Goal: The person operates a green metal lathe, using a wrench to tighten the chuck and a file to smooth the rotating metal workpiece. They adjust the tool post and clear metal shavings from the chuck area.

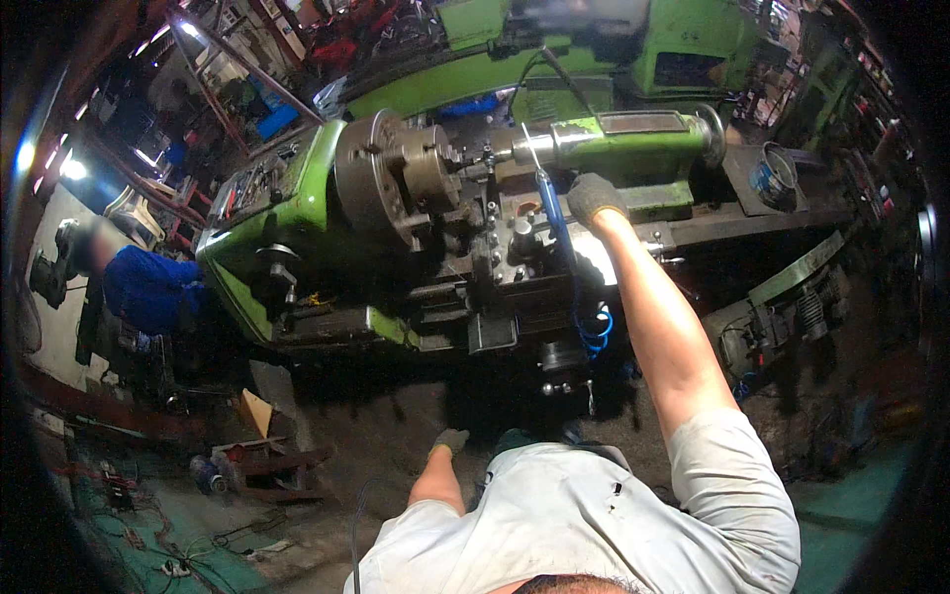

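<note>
My right arm reaches forward to a green lathe, and my right hand, in a dark grey glove, is at the front of its tailstock. The fingers look curled, but what they close on is hidden. Just left of this hand a blue air blow gun stands nearly upright, its thin nozzle pointing up; a blue coiled hose hangs below it. At my left side hangs my left hand, gloved, empty, fingers loosely stretched. The lathe's large round chuck faces the tailstock, with the tool post between them.
A bucket stands on a plate at the lathe's right end. Small tools lie on the headstock top. At the left is a person in blue. A motor sits at the right, and cables lie on the floor.
</note>
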`<act>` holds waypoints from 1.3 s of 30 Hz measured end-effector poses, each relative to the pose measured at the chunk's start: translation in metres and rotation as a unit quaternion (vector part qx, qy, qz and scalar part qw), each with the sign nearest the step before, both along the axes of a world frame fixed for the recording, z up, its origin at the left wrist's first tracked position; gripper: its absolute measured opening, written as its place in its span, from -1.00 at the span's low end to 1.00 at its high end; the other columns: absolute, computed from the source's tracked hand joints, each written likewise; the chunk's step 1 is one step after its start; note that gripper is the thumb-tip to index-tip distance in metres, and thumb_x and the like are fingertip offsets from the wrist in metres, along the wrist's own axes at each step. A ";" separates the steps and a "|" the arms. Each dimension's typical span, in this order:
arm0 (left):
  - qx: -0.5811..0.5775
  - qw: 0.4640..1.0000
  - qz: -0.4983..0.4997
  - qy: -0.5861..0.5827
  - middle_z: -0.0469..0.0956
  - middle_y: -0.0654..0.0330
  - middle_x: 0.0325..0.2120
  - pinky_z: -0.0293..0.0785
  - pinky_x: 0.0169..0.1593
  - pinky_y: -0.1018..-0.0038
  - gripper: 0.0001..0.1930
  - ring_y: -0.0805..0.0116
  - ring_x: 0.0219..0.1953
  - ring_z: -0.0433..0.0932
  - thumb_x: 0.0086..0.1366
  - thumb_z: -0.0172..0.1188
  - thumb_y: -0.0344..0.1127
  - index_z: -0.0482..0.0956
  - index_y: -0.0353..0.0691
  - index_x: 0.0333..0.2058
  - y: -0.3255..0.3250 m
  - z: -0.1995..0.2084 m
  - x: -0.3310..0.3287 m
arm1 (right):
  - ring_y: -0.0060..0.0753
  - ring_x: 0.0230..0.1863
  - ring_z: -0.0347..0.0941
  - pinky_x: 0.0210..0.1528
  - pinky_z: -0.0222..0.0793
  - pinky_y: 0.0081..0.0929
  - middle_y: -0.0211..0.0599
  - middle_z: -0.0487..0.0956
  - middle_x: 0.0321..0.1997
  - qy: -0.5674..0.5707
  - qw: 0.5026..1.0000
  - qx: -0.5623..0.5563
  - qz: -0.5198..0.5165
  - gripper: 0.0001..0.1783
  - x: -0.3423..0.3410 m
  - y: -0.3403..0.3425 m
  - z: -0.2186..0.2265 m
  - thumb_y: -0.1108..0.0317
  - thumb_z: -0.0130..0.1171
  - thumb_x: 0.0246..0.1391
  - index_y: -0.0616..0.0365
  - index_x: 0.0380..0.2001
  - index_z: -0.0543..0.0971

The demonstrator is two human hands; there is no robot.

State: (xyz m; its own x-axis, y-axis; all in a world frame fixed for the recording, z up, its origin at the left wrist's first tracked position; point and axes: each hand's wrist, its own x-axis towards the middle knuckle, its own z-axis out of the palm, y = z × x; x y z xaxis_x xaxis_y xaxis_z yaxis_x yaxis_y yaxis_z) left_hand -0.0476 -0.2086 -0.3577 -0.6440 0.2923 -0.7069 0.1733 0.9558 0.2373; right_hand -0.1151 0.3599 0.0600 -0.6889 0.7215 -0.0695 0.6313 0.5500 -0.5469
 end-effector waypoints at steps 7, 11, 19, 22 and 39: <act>0.012 0.998 0.024 -0.062 0.51 -0.22 0.22 0.37 0.35 0.09 -0.30 -0.19 0.31 0.47 0.40 -0.02 0.24 0.64 -0.28 0.15 0.036 0.030 -0.027 | 0.17 0.30 0.51 0.32 0.45 -0.05 0.11 0.59 0.24 -0.039 0.999 -0.018 0.018 -0.59 0.003 0.007 0.006 0.28 0.07 0.23 0.16 0.05 0.70; 0.028 0.999 -0.006 -0.040 0.51 -0.22 0.23 0.35 0.36 0.10 -0.30 -0.18 0.31 0.47 0.39 0.01 0.24 0.64 -0.29 0.14 0.022 0.002 -0.034 | 0.14 0.30 0.52 0.31 0.45 -0.05 0.09 0.60 0.23 -0.042 0.998 -0.035 0.013 -0.59 0.003 -0.010 0.024 0.27 0.06 0.24 0.17 0.04 0.71; 0.042 0.996 0.037 -0.065 0.47 -0.23 0.27 0.32 0.38 0.11 -0.27 -0.18 0.35 0.42 0.41 -0.01 0.28 0.61 -0.29 0.19 0.061 0.045 -0.043 | 0.18 0.24 0.55 0.30 0.46 -0.05 0.12 0.62 0.18 -0.036 0.999 -0.005 0.020 -0.61 0.008 -0.003 0.015 0.28 0.06 0.21 0.16 -0.01 0.73; 0.048 0.996 0.050 -0.057 0.47 -0.22 0.27 0.31 0.39 0.10 -0.26 -0.18 0.35 0.41 0.41 -0.02 0.28 0.59 -0.30 0.21 0.062 0.054 -0.045 | 0.19 0.22 0.56 0.29 0.47 -0.04 0.12 0.63 0.15 -0.036 0.999 -0.006 0.011 -0.61 0.006 -0.007 0.019 0.29 0.06 0.19 0.15 -0.03 0.74; 0.075 0.995 0.035 -0.057 0.45 -0.20 0.30 0.27 0.41 0.14 -0.23 -0.15 0.38 0.39 0.41 0.01 0.30 0.54 -0.30 0.26 0.065 0.058 -0.061 | 0.15 0.24 0.56 0.28 0.47 -0.07 0.09 0.64 0.15 -0.032 0.999 -0.023 0.004 -0.62 0.007 -0.005 0.017 0.26 0.08 0.22 0.12 -0.01 0.73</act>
State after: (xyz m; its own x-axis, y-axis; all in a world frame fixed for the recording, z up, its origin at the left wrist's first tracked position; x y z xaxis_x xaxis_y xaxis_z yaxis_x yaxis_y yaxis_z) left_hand -0.1090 -0.1435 -0.3000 -0.5841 0.3573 -0.7288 0.0716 0.9171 0.3923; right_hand -0.1086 0.3549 0.0774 -0.6876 0.7111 -0.1466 0.6612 0.5298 -0.5312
